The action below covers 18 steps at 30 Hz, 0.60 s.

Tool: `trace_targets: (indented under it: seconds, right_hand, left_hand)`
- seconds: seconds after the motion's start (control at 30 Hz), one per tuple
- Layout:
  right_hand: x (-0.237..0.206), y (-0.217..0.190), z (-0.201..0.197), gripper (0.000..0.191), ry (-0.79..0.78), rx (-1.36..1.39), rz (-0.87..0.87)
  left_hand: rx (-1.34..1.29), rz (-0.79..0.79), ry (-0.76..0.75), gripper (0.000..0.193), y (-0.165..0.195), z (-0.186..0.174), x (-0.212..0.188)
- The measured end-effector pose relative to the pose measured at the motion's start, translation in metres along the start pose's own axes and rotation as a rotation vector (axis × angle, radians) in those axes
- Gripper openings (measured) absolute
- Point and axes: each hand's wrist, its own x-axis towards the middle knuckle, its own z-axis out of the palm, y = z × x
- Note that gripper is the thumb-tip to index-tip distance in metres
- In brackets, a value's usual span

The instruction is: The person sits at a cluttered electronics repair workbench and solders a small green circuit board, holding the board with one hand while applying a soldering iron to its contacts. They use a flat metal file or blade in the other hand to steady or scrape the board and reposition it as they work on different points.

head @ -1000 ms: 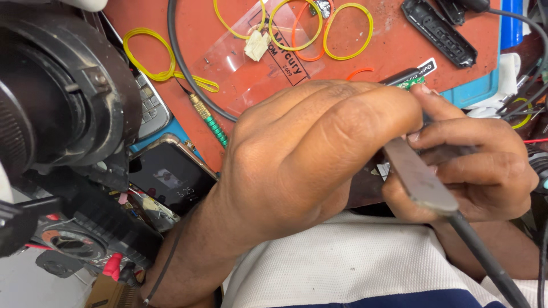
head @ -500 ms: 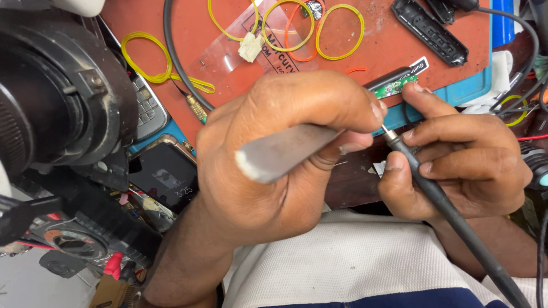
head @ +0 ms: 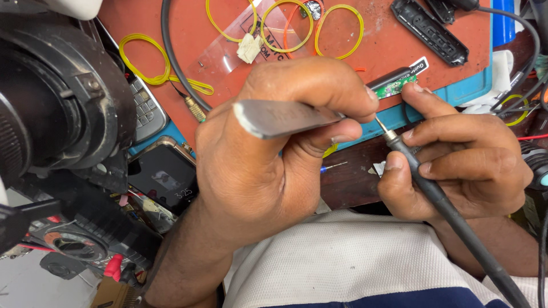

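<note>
Electronics repair workshop: soldering iron point(head: 451, 211), circuit board point(head: 393, 87), wires point(head: 341, 31).

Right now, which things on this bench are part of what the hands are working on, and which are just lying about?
In use:
left hand gripping metal tweezers
right hand holding soldering iron
small green circuit board by the fingertips

Lying about:
yellow wire loops
phone with lit screen
calculator
black plastic cover
black cable
orange mat
</note>
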Motion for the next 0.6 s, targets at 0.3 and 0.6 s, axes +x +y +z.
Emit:
trace_targets:
  seconds: [0.3,0.6]
  right_hand:
    - [-0.001,-0.003,-0.0016,0.032,-0.012,0.004,0.033]
    - [0.0013,-0.0045,-0.0021,0.032,-0.024,-0.012,0.03]
  left_hand:
    - [-0.001,0.044,0.001,0.021,-0.0042,0.0026,-0.0016]
    - [-0.005,0.052,0.0,0.021,-0.0033,0.0025,0.0001]
